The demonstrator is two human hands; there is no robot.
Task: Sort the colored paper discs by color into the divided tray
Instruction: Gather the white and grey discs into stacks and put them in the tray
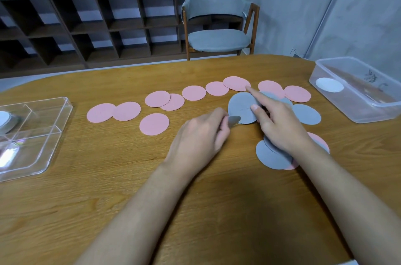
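L grip (201,139) pinching grey disc (234,120) edge.

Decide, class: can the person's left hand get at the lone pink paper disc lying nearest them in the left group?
Probably yes. The lone pink paper disc lies flat on bare wooden table, uncovered, just left of the left hand.

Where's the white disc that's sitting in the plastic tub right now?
In the head view, the white disc lies at the near-left end of the clear tub, at the table's far right, beyond the pink discs.
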